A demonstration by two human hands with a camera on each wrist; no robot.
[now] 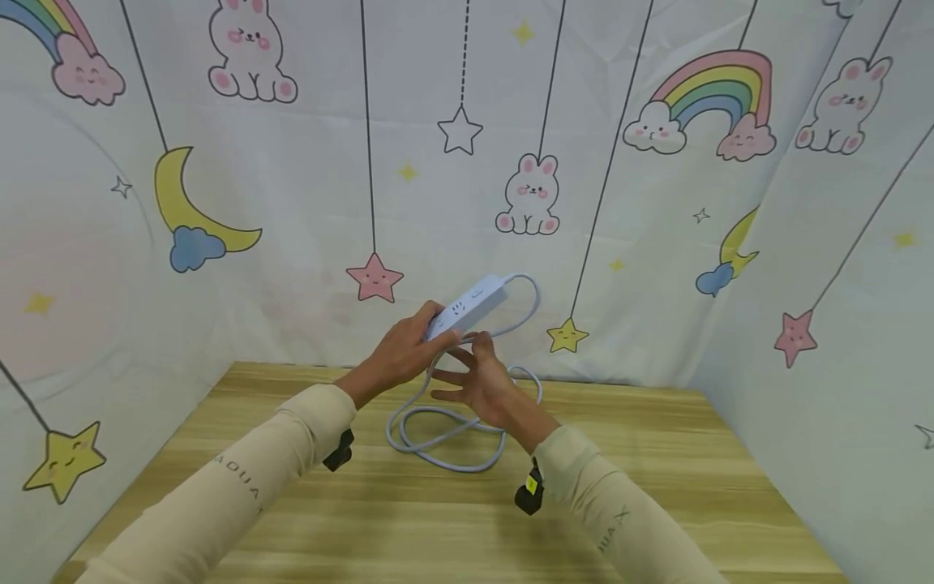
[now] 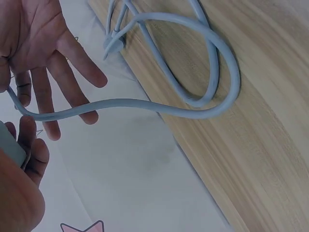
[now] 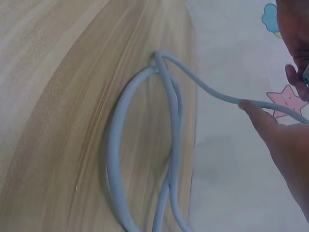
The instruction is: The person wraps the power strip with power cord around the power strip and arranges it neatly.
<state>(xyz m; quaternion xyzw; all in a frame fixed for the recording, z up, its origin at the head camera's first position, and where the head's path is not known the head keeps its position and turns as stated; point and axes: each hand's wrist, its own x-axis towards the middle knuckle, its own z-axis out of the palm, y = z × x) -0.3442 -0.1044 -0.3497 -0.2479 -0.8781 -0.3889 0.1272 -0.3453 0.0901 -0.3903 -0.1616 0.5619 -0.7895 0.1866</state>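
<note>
A pale blue-white power strip is raised above the table, tilted with its socket face up and its far end to the right. My left hand grips its near end, thumb along one side. Just to the right is my right hand, palm turned toward the strip and fingers spread straight. The cord runs across those fingers in the left wrist view. In the right wrist view the right thumb touches the cord. From the strip's far end the cord loops back toward the hands, then drops to the table in loose coils.
The coils lie on the wood-grain table, near its back edge. A rounded pale blue piece sits among the cord at that edge. Behind and at both sides hangs white cloth printed with stars, rabbits and rainbows.
</note>
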